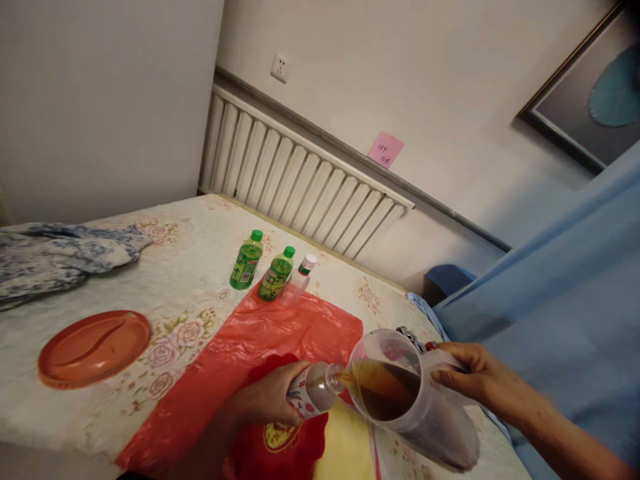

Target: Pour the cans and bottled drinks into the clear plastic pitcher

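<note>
My left hand [267, 397] is wrapped round a clear bottle [323, 387] with a red and blue printed label. The bottle leans, its open mouth against the rim of a translucent plastic pitcher [440, 427]. Brown liquid [387, 390] lies inside the tilted pitcher, and an amber stream shows at the bottle's mouth; which way it flows I cannot tell. Fingers of my right hand [467, 373] close round the pitcher's handle. Below the bottle is a red scalloped item [280, 443] with a gold pattern, partly hidden by my left hand, beside something yellow [345, 447].
A red plastic sheet [280, 327] covers part of the flowered tablecloth [195, 267]. Two green-capped bottles [247, 261] and a clear white-capped bottle [300, 277] stand behind. An orange lid [95, 347] and a blue-white cloth [65, 257] lie left. A blue curtain [560, 320] hangs right.
</note>
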